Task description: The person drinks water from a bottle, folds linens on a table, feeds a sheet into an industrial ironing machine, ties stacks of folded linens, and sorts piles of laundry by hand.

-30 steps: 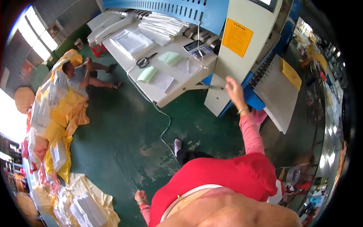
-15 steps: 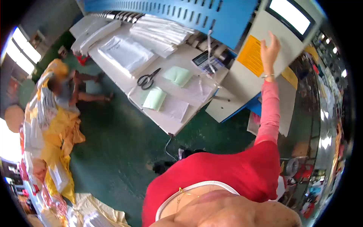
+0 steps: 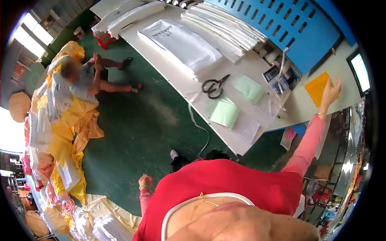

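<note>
My right hand (image 3: 330, 93) is raised in front of the pale machine panel, beside an orange sheet (image 3: 320, 89) and left of a lit screen (image 3: 360, 72). Its fingers are apart and hold nothing; whether they touch the panel I cannot tell. Low at my side, over the green floor, hangs my left hand (image 3: 145, 180), small in view, its fingers curled in with nothing visible in them. Black-handled scissors (image 3: 215, 86) lie on the white table (image 3: 177, 76), near two light green paper stacks (image 3: 224, 113).
Folded white bags (image 3: 181, 46) and a further white pile (image 3: 225, 28) lie on the table under a blue slotted cover (image 3: 281, 20). A calculator (image 3: 276, 80) sits by the machine. At left, a person (image 3: 84, 84) sits beside heaped yellow and white sacks (image 3: 64, 136).
The view has swung, so the table and machine sit further right. My right hand has come down from near the screen, beside the orange sheet. My left hand has come into view.
</note>
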Demonstrator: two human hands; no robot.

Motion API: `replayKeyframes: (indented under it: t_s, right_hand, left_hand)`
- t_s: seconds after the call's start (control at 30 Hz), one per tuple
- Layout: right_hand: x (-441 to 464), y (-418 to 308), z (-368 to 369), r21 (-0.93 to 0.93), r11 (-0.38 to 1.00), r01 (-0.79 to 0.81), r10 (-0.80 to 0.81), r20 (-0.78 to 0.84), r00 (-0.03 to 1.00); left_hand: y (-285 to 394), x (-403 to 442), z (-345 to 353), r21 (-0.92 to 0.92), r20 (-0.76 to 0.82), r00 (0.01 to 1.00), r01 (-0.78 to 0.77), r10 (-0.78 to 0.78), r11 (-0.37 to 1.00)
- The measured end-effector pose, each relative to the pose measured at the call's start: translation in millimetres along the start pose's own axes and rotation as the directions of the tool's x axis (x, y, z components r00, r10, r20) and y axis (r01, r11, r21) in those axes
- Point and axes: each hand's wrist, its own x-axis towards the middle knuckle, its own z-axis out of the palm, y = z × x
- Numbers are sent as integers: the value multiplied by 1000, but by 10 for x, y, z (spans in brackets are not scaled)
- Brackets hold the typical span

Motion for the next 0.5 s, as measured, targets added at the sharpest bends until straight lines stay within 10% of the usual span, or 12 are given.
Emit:
replayKeyframes:
  t_s: [0.07, 0.2, 0.3, 0.5]
  right_hand:
    - [-245, -98, 179, 10, 998, -67, 66, 59, 996]
    - [-687, -370, 566, 104, 979, -174, 159, 140, 977]
    - [-801, -645, 720, 78, 974, -213, 196, 185, 963]
    - [-1099, -1274, 1448, 240, 857, -455, 394, 264, 881]
  left_hand:
    - [-577, 456, -295, -596, 340, 797, 593, -500, 542]
    - [-970, 2201, -872, -752, 226, 663, 584, -714, 305]
    - [-1190, 3837, -1049, -655, 95, 865, 427, -493, 623]
    - [-458, 6922, -789, -724, 63, 998, 41, 7, 688]
